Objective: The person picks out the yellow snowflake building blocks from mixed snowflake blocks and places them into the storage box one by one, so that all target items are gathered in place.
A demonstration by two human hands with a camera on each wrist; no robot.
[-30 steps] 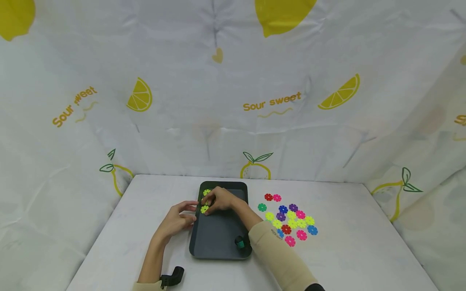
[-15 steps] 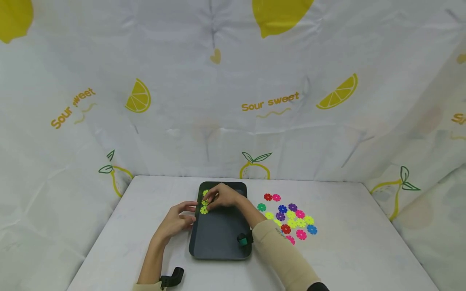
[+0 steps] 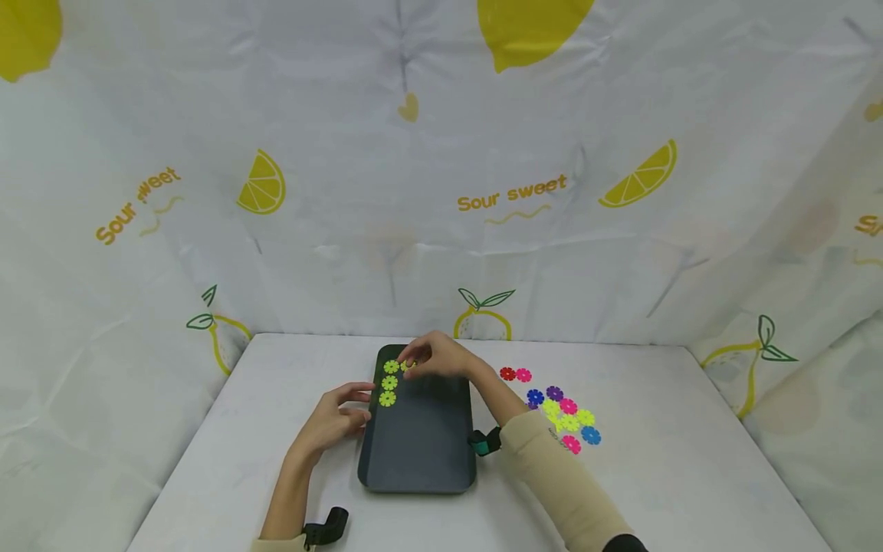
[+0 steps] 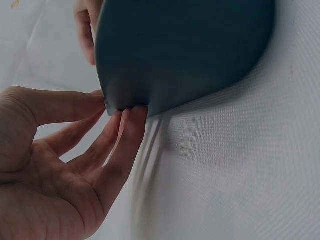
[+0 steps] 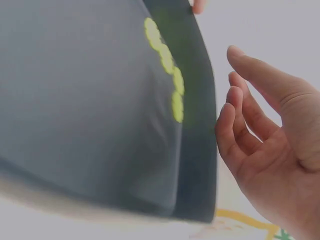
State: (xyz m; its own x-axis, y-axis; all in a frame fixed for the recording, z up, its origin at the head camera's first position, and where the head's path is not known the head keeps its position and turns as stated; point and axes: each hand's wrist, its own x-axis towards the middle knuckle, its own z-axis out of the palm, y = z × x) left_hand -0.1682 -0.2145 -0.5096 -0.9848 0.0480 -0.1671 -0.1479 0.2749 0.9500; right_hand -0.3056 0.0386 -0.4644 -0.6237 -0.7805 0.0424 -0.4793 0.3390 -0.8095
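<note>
My left hand point(image 3: 334, 418) is at the left side of a dark rectangular tray point(image 3: 421, 452), its fingertips against the outer wall. The left wrist view shows those fingertips point(image 4: 134, 111) touching the wall, slightly bent. Inside the tray, three yellow notched plastic discs point(image 3: 389, 382) form a column along the left wall, with another yellow disc point(image 3: 407, 365) beside the far one, partly covered by my right hand point(image 3: 438, 356). In the right wrist view, my right hand point(image 5: 270, 125) has thumb and fingers apart, holding nothing, beside the tray rim; the yellow discs point(image 5: 166, 58) lie along that edge.
On the white table point(image 3: 662, 460), loose discs in yellow, pink, purple, blue and red point(image 3: 507, 373) lie scattered right of the tray. My right sleeve point(image 3: 552, 475) covers some of them. A lemon-printed cloth point(image 3: 345, 253) hangs behind the table.
My right hand has moved away from the middle disc toward the tray's far edge and rightward, uncovering the left column and the disc beside it. My left hand has stayed at the rim.
</note>
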